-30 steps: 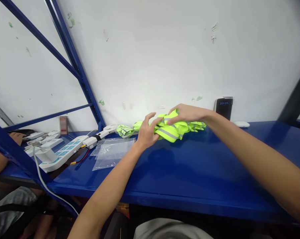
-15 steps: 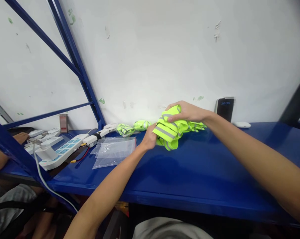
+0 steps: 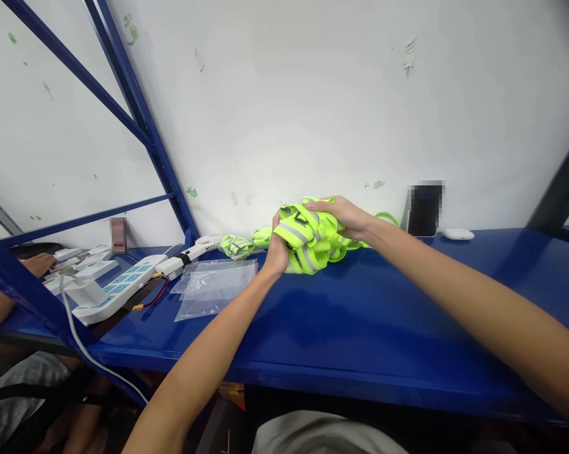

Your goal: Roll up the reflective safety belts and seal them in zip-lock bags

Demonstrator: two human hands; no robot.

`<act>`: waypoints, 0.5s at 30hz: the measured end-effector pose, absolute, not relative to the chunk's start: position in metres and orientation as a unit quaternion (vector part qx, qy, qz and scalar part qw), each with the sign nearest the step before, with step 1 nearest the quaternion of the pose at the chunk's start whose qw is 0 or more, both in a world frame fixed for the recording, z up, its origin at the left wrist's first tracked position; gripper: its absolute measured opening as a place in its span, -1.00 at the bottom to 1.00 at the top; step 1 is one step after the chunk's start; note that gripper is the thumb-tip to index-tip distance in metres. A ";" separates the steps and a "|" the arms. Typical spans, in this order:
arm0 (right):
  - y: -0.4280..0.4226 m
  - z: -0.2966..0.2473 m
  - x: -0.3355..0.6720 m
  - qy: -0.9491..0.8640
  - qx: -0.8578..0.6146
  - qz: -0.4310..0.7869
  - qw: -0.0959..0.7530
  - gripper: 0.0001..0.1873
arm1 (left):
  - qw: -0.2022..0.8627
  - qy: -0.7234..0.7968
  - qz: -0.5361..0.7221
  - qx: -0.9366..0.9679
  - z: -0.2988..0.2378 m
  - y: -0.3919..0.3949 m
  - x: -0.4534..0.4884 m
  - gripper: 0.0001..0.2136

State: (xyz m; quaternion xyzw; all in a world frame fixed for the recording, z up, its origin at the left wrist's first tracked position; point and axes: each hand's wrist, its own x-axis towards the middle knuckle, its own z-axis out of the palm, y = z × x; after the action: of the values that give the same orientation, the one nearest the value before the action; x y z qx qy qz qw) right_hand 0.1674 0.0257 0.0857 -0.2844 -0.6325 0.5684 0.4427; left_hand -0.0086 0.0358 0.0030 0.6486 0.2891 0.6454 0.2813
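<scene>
Between my two hands is a bunched fluorescent yellow-green reflective strap (image 3: 307, 243) with silver-grey stripes. My left hand (image 3: 278, 251) is wrapped round its left side, the fingers partly hidden behind the folds. From the upper right my right hand (image 3: 348, 214) grips the bundle, thumb on top. A loose loop (image 3: 387, 219) of the same yellow-green colour shows behind my right wrist. Beyond my left hand, a similar rolled bundle (image 3: 237, 244) lies on the blue table (image 3: 341, 334), with another partly covered beside it.
Clear plastic bags (image 3: 213, 290) lie left of my left forearm. Further left are a white handheld fan (image 3: 194, 252), a power strip (image 3: 123, 290) and a blue metal frame (image 3: 156, 151). A phone (image 3: 423, 211) leans on the wall near a white case (image 3: 457, 234). Another person's hand (image 3: 39, 263) rests far left.
The bundle has shifted slightly left and is more crumpled, its flat striped band turned inward. My right hand has moved a little down over it; a loop now shows behind my right wrist.
</scene>
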 end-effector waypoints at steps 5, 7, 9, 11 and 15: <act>0.031 0.085 0.170 -0.588 -0.363 0.570 0.444 -0.75 | 0.236 0.305 0.622 0.681 0.004 0.044 -0.021 -0.63; 0.031 0.086 0.171 -0.584 -0.374 0.570 0.441 -0.78 | 0.262 0.327 0.598 0.683 0.005 0.047 -0.022 -0.65; 0.031 0.086 0.170 -0.581 -0.372 0.575 0.439 -0.78 | 0.295 0.336 0.581 0.680 0.006 0.047 -0.022 -0.68; 0.030 0.085 0.168 -0.575 -0.364 0.580 0.447 -0.77 | 0.339 0.323 0.593 0.655 0.008 0.045 -0.018 -0.73; 0.030 0.076 0.157 -0.592 -0.330 0.536 0.504 -0.72 | 0.506 0.247 0.642 0.520 0.010 0.037 -0.006 -0.73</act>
State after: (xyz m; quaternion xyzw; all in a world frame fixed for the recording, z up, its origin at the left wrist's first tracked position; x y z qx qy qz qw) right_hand 0.1574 0.0303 0.0762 -0.3300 -0.5916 0.5357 0.5040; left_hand -0.0063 0.0374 0.0098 0.5202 0.2467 0.6423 0.5059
